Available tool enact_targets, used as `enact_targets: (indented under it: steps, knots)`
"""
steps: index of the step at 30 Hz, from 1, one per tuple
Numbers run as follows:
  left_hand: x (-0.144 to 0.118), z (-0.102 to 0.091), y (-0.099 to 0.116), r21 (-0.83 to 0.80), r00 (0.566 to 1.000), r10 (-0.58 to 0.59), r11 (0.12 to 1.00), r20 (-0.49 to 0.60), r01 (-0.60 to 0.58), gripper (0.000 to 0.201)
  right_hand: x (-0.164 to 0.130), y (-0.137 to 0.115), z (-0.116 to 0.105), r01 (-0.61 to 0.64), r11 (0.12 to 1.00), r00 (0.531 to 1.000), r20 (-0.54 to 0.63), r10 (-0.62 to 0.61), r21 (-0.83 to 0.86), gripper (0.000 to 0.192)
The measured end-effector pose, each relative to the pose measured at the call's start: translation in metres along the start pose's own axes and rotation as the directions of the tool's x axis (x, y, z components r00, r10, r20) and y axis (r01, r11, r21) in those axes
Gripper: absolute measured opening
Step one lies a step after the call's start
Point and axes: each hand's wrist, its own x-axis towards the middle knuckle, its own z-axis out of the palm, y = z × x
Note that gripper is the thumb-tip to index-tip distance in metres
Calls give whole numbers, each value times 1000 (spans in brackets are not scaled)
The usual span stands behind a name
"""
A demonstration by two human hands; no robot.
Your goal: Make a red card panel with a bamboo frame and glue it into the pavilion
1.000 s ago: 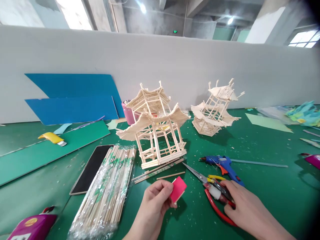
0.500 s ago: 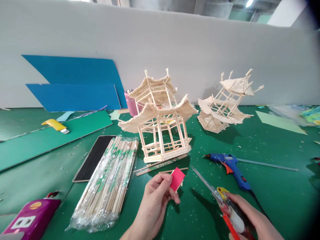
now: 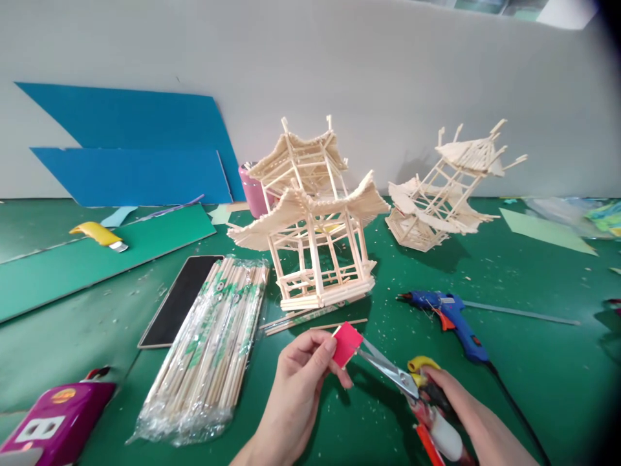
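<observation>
My left hand pinches a small pink-red square of card between thumb and fingers, above the green table. My right hand grips scissors with red and yellow handles. Their open blades point up-left, and the tips reach the right edge of the pink square. Just beyond stands a two-tier pagoda model of wooden sticks.
A wrapped bundle of bamboo sticks and a black slab lie to the left. A blue glue gun lies to the right, a second stick pagoda tilts behind it. A yellow utility knife, blue boards and a magenta box are at left.
My right hand has lifted the scissors off the table and swung the blades to the pink square. My left hand kept the square roughly in place.
</observation>
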Motion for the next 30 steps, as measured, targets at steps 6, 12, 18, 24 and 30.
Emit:
enact_targets:
  steps: [6,12,18,24,30]
  knots:
    - [-2,0,-1,17,1000,-8,1000,21,7,13,7,-17,-6,53,995,997,63,-47,-82,79]
    - [-1,2,-1,24,1000,-25,999,16,25,11,12,-23,-8,101,988,994,51,-96,-118,78]
    - [-1,2,-1,24,999,-32,999,15,31,11,14,-31,-12,110,990,994,14,-109,-93,75]
    - [-1,2,-1,31,1000,-23,999,20,23,10,16,-35,-13,80,997,996,38,-80,-5,75]
    - [-1,3,1,33,999,-28,999,17,28,11,17,-44,-15,6,969,998,63,-22,245,59]
